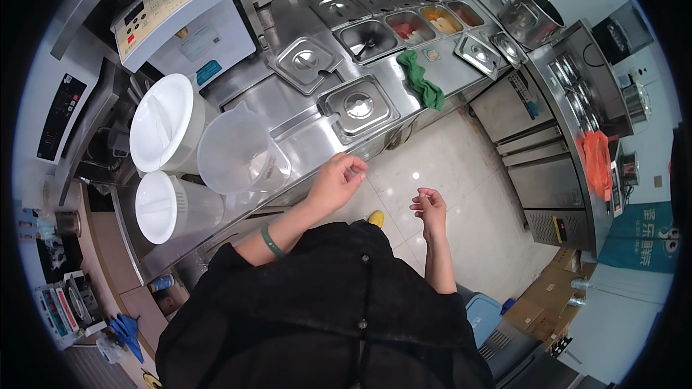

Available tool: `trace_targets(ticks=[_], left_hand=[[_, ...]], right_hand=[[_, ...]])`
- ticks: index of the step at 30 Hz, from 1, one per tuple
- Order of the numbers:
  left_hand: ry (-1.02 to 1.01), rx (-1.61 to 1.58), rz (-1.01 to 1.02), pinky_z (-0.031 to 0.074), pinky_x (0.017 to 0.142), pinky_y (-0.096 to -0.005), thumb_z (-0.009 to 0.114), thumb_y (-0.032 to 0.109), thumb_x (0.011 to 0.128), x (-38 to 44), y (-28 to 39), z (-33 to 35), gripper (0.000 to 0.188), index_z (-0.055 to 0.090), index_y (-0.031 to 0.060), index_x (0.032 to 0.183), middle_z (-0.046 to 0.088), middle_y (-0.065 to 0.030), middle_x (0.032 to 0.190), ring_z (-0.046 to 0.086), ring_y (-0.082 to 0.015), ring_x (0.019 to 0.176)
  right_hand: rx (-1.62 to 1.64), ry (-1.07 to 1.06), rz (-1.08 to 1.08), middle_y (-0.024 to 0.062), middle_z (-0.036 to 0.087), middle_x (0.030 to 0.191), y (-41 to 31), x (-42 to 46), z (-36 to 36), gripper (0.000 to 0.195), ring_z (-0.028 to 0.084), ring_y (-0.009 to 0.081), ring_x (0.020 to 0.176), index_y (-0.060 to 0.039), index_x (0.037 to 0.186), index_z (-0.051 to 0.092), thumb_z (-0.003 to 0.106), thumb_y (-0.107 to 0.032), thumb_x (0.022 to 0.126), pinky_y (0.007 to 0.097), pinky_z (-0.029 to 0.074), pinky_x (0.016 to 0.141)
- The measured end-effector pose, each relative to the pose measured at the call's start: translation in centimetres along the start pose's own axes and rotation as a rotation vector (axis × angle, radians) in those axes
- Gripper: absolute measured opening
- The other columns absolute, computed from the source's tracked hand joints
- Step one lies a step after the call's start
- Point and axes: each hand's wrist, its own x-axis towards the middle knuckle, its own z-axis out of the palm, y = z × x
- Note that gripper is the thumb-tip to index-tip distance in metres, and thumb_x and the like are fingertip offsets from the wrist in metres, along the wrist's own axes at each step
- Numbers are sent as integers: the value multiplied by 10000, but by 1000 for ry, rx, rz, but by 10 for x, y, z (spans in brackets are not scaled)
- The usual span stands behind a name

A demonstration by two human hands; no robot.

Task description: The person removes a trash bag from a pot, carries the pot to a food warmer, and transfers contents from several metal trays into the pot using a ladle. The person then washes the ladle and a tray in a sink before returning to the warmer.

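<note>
My left hand (336,182) hovers at the counter's front edge with its fingers loosely curled and nothing seen in them. A green bracelet (272,241) circles that forearm. My right hand (429,209) hangs over the tiled floor, fingers bent, holding nothing visible. Left of my left hand, an empty-looking translucent plastic pitcher (235,148) stands on the steel counter (311,159). Beside it are a large white-lidded tub (162,122) and a smaller white-lidded plastic pitcher (157,208). A steel pan lid with a knob (359,105) lies just beyond my left hand.
A green cloth (420,80) lies by open steel food pans (410,28). A dispensing machine (184,21) stands at the back left. To the right are a steel refrigerated counter (547,173), an orange plastic bag (597,165) and cardboard boxes (546,294). A blue bin (483,317) stands behind my right arm.
</note>
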Motion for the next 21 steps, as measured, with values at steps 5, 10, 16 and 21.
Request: trace_targets(ticks=[5,10,16,21], left_hand=[[236,-13,-75,409,582,-199,593,43,759,74,1,36,115,597,42,874,527,2,778,456,-56,623],[298,-22,-148,419,553,-234,602,67,742,128,-1,64,101,606,40,839,559,-30,742,487,-91,583],[288,-279,-288,370,497,-183,558,99,813,212,-2,77,92,596,67,890,533,27,724,495,-50,573],[312,-385,-236,351,486,-176,552,129,826,284,-5,85,96,586,76,897,530,32,735,479,-47,565]], right_hand=[[-72,-134,-65,33,557,767,-55,53,-34,138,542,94,633,-55,967,527,484,-142,868,205,393,534],[-126,-221,-117,25,554,765,-87,100,-51,135,537,88,627,-58,968,529,496,-139,865,200,391,530],[-118,-268,-167,7,548,732,-125,157,-55,111,525,70,592,-64,941,541,504,-118,852,193,382,490],[-245,-220,-207,7,544,748,-154,197,-65,129,524,73,616,-53,955,535,497,-139,866,197,386,522]])
